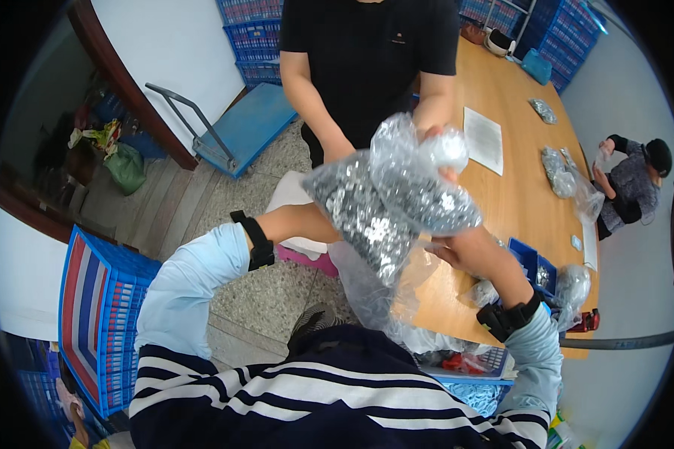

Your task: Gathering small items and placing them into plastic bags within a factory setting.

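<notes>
Two clear plastic bags of small shiny silver metal pieces hang together in front of me: a left bag [363,213] and a right bag [434,198]. My left hand [320,222] reaches in behind the left bag, which hides its fingers. At the lower edge of the right bag, my right hand [457,251] is closed on the plastic, partly covered by it. Facing me, a person [363,67] in a black T-shirt has one hand [445,173] at the right bag's upper part. Their other hand [339,150] is beside the left bag. Loose clear plastic [363,288] trails below.
The wooden table [517,97] on the right bears a paper sheet [484,140], more bags [558,172] and blue bins [532,266]. Another person [633,179] works at its far side. A blue trolley [251,127] and stacked blue crates [108,322] stand left.
</notes>
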`<state>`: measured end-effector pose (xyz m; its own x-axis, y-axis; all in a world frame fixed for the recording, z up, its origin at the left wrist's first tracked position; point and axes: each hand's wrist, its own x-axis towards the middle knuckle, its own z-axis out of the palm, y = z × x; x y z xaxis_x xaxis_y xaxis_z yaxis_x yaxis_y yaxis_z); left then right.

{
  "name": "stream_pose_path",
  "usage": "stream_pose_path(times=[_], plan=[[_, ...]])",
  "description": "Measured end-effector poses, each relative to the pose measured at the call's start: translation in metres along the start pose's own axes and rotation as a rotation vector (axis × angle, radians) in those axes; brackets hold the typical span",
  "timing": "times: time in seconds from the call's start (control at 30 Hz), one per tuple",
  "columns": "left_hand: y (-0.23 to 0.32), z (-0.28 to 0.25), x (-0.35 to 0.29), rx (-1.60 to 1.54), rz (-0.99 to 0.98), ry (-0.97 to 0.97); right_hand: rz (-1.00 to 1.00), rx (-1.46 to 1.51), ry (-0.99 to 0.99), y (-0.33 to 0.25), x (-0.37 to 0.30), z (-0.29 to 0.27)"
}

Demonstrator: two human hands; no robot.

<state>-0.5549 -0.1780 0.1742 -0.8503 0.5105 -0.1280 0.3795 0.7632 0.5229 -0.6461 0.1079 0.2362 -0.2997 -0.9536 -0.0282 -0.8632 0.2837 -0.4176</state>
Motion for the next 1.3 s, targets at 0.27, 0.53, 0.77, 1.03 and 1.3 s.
stream_pose_path(times=[0.27, 0.53, 0.77, 1.03, 1.3], plan=[[0.01, 0.022, 0.008, 0.373, 0.243, 0.135, -0.083, -0.492, 0.172, 0.011, -0.017, 0.007], [0.007, 0.01, 0.027, 0.412, 0.243, 0.029, -0.024, -0.53, 0.056, 0.061, -0.028, 0.013], [0.019, 0.016, 0.02, 0.122, 0.341, 0.348, -0.014, 0.054, 0.006, 0.057, -0.002, -0.01], [0.019, 0.063, 0.086, 0.376, 0.325, 0.34, -0.127, 0.179, -0.093, 0.084, -0.018, 0.0], [0.031, 0.111, 0.072, 0.311, 0.103, 0.412, -0.33, 0.276, -0.215, 0.049, 0.025, 0.017]])
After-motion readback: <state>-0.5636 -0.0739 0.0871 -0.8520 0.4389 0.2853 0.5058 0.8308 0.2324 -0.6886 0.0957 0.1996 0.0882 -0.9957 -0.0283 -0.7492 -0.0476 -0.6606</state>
